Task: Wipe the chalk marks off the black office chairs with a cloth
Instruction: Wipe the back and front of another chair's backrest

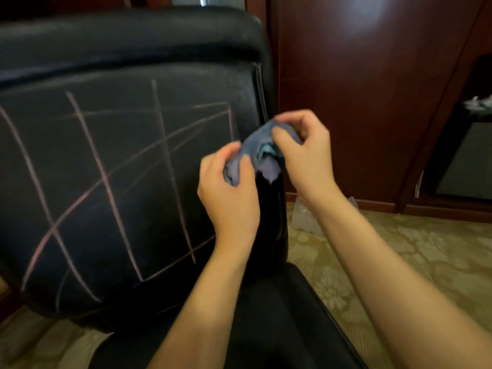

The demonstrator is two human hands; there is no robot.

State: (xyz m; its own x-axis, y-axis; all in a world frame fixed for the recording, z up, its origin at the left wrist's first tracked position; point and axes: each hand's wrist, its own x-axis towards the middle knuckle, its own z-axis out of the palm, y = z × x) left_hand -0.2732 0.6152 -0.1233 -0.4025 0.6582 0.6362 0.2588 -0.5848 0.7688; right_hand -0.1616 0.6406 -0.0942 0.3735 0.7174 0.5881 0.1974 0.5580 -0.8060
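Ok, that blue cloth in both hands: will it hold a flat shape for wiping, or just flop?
Probably floppy: the blue cloth is bunched and creased between the left hand and the right hand, with a corner drooping. It looks light, since fingertip pinches carry it. It likely needs folding into a pad before it meets the chalk marks.

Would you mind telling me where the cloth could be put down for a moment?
The black seat below both forearms is bare. So is the patterned carpet right of it. Near the wooden wall, a plastic bag crowds the floor.
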